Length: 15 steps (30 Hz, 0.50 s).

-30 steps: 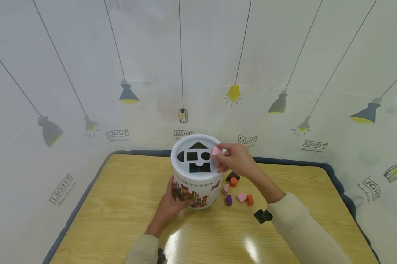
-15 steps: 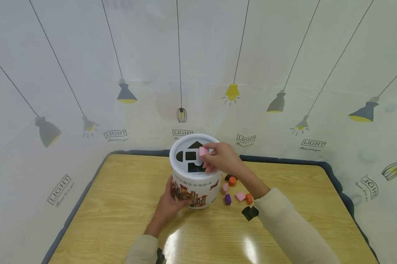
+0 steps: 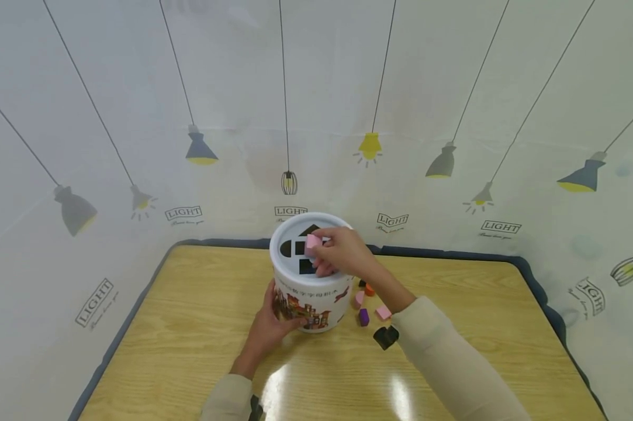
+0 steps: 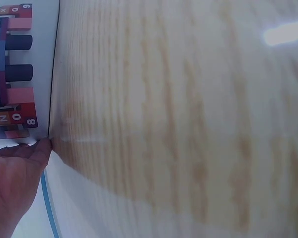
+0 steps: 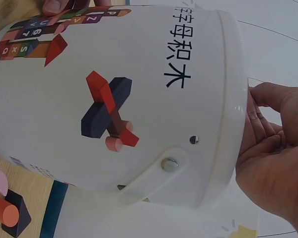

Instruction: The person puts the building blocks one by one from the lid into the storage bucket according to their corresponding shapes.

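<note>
Right hand raised over the lid of a white printed bucket: the thumb and fingers are closed narrowly in a pinch on a pink block. The block sits at the fingertips, on the hand's left side, and covers part of the square cutout; from where I stand, I cannot tell whether it touches the lid. Beyond the fingertips lies the triangular cutout, partly hidden; farther to their left, the half-round cutout; on the near side, the lower cutout, partly behind the fingers.

Left hand below and to the left of the right hand, gripping the bucket low on its side, the thumb across the printed front. The bucket stands upright on the wooden table, directly to this hand's right.

Below the right hand and its wrist, beside the bucket, loose pieces lie close together: a pink half-round block, an orange cylinder, a black block, a purple block and a second pink block, this last near the beige right sleeve. On the bucket's wall, below the right hand, a rivet fastens the white handle.
</note>
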{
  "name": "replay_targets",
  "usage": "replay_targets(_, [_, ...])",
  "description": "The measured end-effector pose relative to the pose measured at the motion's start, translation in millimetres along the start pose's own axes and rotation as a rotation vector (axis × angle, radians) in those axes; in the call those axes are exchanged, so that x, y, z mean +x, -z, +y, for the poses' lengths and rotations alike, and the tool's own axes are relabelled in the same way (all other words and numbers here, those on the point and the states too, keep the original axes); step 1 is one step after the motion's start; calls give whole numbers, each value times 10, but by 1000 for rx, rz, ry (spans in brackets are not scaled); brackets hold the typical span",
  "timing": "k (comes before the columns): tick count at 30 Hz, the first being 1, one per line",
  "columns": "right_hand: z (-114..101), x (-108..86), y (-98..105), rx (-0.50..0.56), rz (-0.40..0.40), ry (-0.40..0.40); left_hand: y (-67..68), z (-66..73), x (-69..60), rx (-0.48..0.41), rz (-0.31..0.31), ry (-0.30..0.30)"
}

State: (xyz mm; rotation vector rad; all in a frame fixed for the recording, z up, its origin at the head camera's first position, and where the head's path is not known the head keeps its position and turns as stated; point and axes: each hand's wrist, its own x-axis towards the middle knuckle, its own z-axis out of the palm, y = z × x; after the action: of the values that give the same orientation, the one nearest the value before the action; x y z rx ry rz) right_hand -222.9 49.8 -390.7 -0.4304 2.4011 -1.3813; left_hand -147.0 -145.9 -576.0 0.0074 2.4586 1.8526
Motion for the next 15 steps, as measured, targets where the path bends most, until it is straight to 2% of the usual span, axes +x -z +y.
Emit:
replay_targets(3, [-10, 28, -23, 0, 5, -1, 32, 138, -55, 9, -16, -6])
replay_targets(6, [-18, 59, -53, 14, 9, 2, 47, 184, -81, 13, -19, -21])
replay_targets(13, [2, 125, -123, 44, 9, 5, -15, -139, 40, 1, 4, -13])
replay_targets(15, [2, 127, -128, 43, 7, -3, -19, -171, 54, 5, 6, -20])
